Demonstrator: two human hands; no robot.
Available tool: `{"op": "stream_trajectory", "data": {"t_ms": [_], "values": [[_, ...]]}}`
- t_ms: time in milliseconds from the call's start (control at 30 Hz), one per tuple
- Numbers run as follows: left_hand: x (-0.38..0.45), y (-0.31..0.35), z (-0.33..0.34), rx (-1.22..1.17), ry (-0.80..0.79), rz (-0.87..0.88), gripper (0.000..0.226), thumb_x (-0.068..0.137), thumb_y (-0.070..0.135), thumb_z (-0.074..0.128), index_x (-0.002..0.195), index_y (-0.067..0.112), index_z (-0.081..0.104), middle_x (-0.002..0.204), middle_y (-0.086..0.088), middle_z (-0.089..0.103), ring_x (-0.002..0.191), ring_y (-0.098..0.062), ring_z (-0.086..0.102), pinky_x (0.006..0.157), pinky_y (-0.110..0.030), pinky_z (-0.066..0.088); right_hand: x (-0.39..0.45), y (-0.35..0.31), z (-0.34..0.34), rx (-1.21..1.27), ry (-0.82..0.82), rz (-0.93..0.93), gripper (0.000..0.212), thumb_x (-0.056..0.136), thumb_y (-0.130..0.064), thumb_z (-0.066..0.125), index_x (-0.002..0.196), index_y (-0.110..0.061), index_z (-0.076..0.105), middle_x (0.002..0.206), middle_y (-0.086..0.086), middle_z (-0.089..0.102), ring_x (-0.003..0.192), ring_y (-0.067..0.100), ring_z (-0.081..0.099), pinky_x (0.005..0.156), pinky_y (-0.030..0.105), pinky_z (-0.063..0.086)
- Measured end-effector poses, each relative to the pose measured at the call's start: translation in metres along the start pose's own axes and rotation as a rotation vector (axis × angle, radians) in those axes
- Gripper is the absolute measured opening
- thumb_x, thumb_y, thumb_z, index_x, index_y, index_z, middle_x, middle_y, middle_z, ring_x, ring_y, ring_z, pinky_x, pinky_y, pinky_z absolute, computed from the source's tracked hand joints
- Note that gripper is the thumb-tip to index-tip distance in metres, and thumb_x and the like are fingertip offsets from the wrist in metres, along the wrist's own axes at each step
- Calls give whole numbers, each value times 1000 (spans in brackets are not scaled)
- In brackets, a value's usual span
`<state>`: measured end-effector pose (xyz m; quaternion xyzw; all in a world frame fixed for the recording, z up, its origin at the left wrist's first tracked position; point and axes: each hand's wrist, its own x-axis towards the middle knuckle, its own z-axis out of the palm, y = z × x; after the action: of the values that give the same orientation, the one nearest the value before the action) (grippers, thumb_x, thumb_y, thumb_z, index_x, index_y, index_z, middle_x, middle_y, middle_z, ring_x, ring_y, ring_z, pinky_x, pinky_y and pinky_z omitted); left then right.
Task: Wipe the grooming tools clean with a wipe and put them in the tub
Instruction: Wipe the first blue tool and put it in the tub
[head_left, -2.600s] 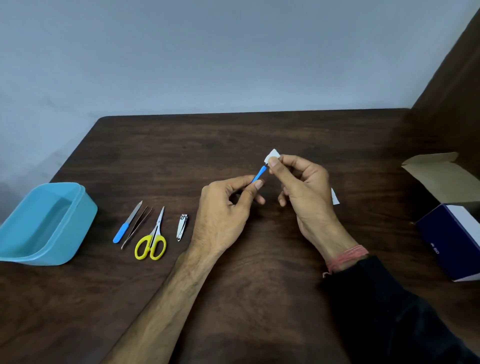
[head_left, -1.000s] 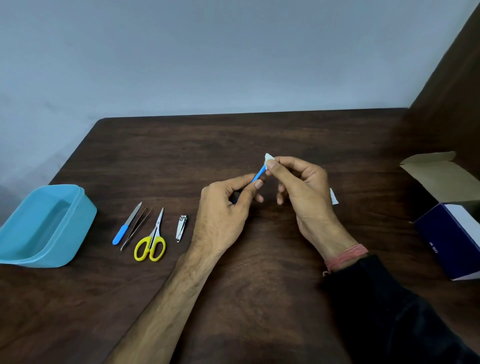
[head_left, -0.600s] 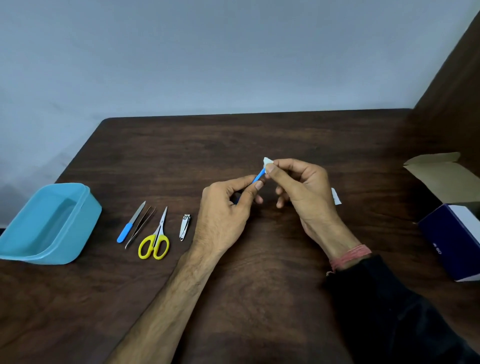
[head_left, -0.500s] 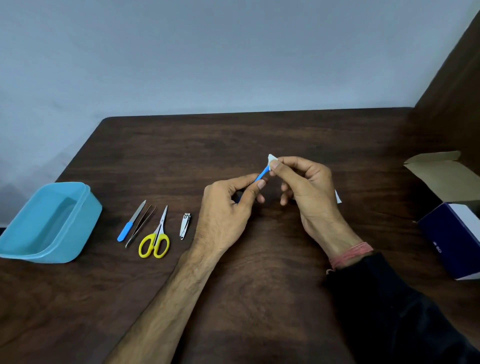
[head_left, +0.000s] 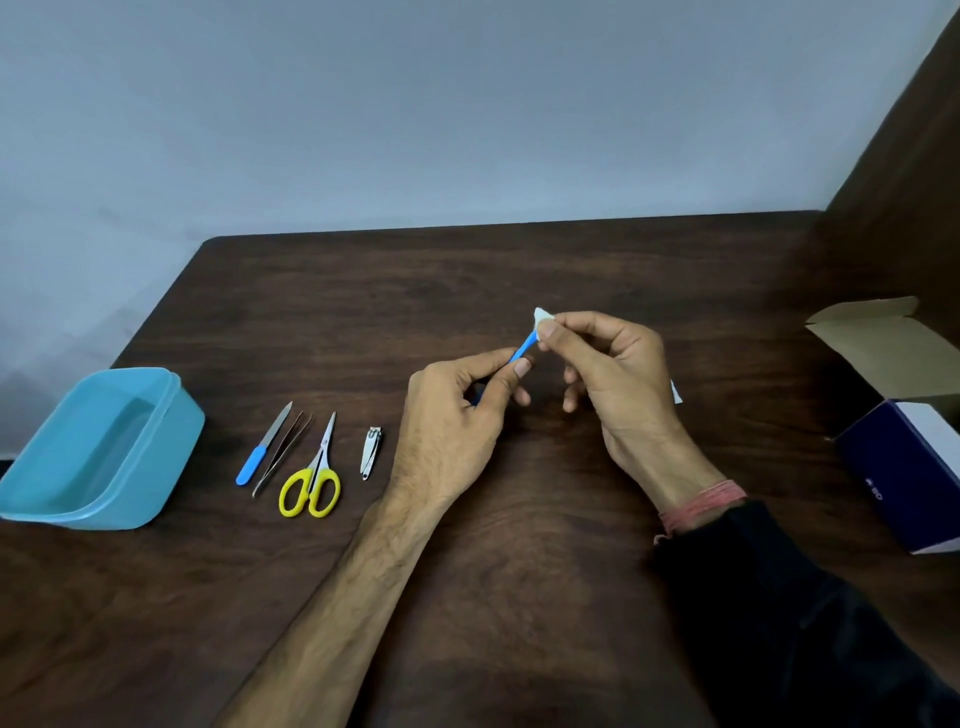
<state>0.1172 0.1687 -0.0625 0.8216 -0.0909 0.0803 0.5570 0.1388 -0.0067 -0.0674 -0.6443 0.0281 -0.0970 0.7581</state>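
My left hand (head_left: 457, 410) pinches a thin blue-handled tool (head_left: 523, 347) above the table's middle. My right hand (head_left: 613, 374) pinches a small white wipe (head_left: 543, 318) folded over the tool's far tip, which is hidden. On the table to the left lie a blue-handled nail file (head_left: 262, 446), dark tweezers (head_left: 284, 452), yellow-handled scissors (head_left: 314, 478) and a metal nail clipper (head_left: 372, 452). The light blue tub (head_left: 156, 457) stands at the far left, with nothing inside that I can see.
An open dark blue and white cardboard box (head_left: 904, 457) sits at the right edge of the dark wooden table (head_left: 519, 597). A white scrap (head_left: 675, 394) peeks out behind my right hand. A wooden panel rises at the right.
The wipe has been folded tighter over the tool's tip and rubbed along it in small strokes. Both hands stay almost in place. The tools on the table have not moved.
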Motion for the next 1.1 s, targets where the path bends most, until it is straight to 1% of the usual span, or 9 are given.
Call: {"op": "stream_trajectory", "data": {"t_ms": [67, 133, 233, 300, 633, 700, 833, 967, 1100], "values": [[0, 0, 0, 9, -6, 5, 19, 110, 35, 70, 122, 37, 85, 79, 12, 80, 78, -34, 74, 72, -44, 57, 0, 0, -1, 5, 2, -1, 9, 99, -15, 81, 101, -6, 83, 84, 5, 77, 57, 9, 51, 40, 25, 45], [0, 0, -1, 12, -3, 3, 19, 110, 35, 70, 120, 38, 85, 79, 11, 80, 76, -36, 73, 67, -45, 55, 0, 0, -1, -18, -41, 6, 10, 100, -15, 80, 103, -6, 83, 85, 6, 78, 58, 9, 53, 40, 25, 46], [0, 1, -1, 12, -8, -1, 18, 110, 36, 70, 118, 37, 86, 78, 12, 79, 72, -35, 69, 58, -30, 49, 1, 0, -2, 5, -9, 10, 7, 99, -13, 81, 101, -7, 83, 85, 6, 78, 57, 9, 53, 40, 25, 46], [0, 2, 0, 19, -10, -8, 18, 110, 37, 70, 118, 38, 86, 78, 13, 79, 70, -33, 68, 59, -23, 45, 3, -1, -4, 42, 16, 16, 5, 99, -14, 81, 98, -10, 84, 87, 6, 78, 57, 9, 51, 40, 25, 45], [0, 0, -2, 16, -12, 3, 18, 110, 37, 70, 118, 39, 86, 78, 12, 79, 69, -24, 69, 61, -29, 50, 4, -2, -8, 6, -73, 53, 13, 99, -16, 81, 107, -6, 83, 87, 5, 78, 60, 8, 55, 43, 25, 50], [0, -1, -1, 29, -19, -3, 18, 110, 38, 70, 119, 39, 85, 78, 13, 79, 70, -25, 70, 62, -30, 51, 3, 0, -6, -25, -55, 22, 10, 101, -16, 79, 106, -9, 83, 87, 3, 76, 61, 7, 55, 42, 26, 51], [0, -1, 0, 27, -5, -22, 17, 110, 40, 70, 116, 37, 86, 77, 13, 79, 60, -11, 59, 62, -26, 46, 4, 1, -4, 9, 47, -5, 11, 104, -18, 76, 108, -9, 81, 90, 0, 75, 58, 7, 52, 40, 26, 49], [1, -2, -1, -27, 14, -44, 18, 110, 40, 69, 110, 34, 86, 77, 11, 79, 57, -7, 53, 62, -28, 48, 6, -1, -9, 71, 100, 14, 16, 102, -19, 78, 110, -6, 81, 93, 2, 77, 57, 8, 51, 41, 24, 46], [2, -1, -1, -41, 35, -36, 21, 113, 39, 65, 106, 33, 84, 75, 8, 78, 58, -9, 55, 63, -33, 51, 4, 1, -8, -25, -23, 3, 13, 103, -17, 76, 111, -8, 82, 96, 2, 80, 60, 8, 53, 47, 25, 50]]}}
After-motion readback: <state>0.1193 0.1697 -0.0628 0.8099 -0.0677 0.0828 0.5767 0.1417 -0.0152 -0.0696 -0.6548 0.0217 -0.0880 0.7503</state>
